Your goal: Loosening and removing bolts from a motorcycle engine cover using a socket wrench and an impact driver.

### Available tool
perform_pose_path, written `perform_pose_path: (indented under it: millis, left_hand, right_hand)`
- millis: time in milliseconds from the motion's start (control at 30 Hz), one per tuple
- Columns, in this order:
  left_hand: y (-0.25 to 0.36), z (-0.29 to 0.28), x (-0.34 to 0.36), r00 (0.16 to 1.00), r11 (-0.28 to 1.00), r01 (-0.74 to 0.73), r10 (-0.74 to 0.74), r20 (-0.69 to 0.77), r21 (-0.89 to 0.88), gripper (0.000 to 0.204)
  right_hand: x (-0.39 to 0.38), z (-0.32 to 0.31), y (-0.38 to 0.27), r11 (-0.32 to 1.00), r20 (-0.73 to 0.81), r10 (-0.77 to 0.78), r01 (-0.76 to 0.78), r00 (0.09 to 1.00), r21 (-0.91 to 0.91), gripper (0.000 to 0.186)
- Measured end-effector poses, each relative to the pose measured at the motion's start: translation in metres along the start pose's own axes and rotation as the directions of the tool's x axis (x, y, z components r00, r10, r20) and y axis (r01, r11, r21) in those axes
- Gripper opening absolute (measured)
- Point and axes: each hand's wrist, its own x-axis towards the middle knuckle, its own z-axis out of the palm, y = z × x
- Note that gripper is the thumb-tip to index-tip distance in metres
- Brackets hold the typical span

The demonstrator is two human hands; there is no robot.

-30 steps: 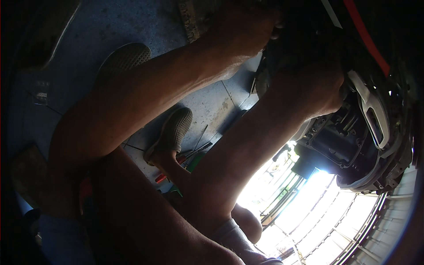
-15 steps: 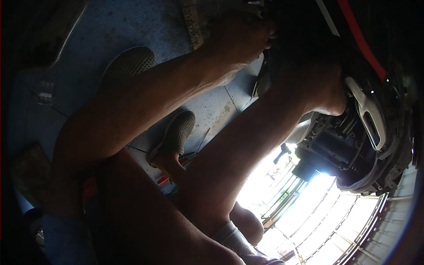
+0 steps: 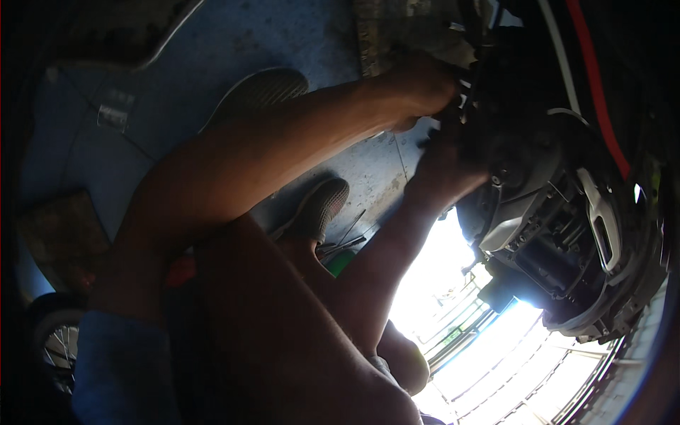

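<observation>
At the upper middle, my left hand (image 3: 425, 88) is curled against the dark edge of a machine, and whatever it grips is lost in shadow. My right hand (image 3: 450, 166) is just below it, close to the machine's dark underside; shadow covers its fingers. The machine (image 3: 552, 265) fills the right side, with dark housings, bolts and cables. A pale slotted lever-like part (image 3: 601, 219) stands out on it. A red strip (image 3: 598, 92) and a thinner pale strip (image 3: 562, 53) run down its upper part.
My shoes (image 3: 322, 209) rest on blue-grey floor tiles (image 3: 163, 99). Thin tools (image 3: 340, 244) and a green object (image 3: 341, 262) lie by one foot. A brown board (image 3: 64, 230) and a spoked wheel (image 3: 60, 347) are at left. Bright light comes through a barred opening (image 3: 489, 347).
My right hand has drawn back left and down from deep beside the machine, and is now close to my left hand. The view has shifted, so the floor and shoes sit further right.
</observation>
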Motion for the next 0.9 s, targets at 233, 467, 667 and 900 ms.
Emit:
perform_pose_path:
  millis: [233, 467, 667, 900]
  left_hand:
    - [-0.012, 0.006, 0.013, 0.977, 0.835, -0.196, 0.213, 0.027, 0.515, 0.027]
    - [-0.010, 0.002, 0.024, 0.988, 0.826, -0.073, -0.016, 0.152, 0.560, 0.022]
    - [-0.017, -0.007, 0.023, 0.995, 0.872, -0.046, -0.002, 0.098, 0.487, 0.019]
    - [-0.018, -0.004, 0.038, 0.988, 0.720, -0.154, 0.110, 0.108, 0.677, 0.023]
  right_hand:
    - [0.007, 0.005, 0.029, 0.998, 0.235, 0.062, -0.067, 0.970, 0.013, 0.021]
    - [0.004, 0.011, 0.035, 0.907, 0.193, 0.283, -0.198, 0.939, -0.371, 0.026]
    - [-0.010, 0.010, 0.051, 0.926, 0.199, 0.377, -0.360, 0.905, -0.117, 0.025]
    - [-0.006, 0.017, 0.075, 0.977, 0.215, -0.019, 0.063, 0.976, -0.202, 0.028]
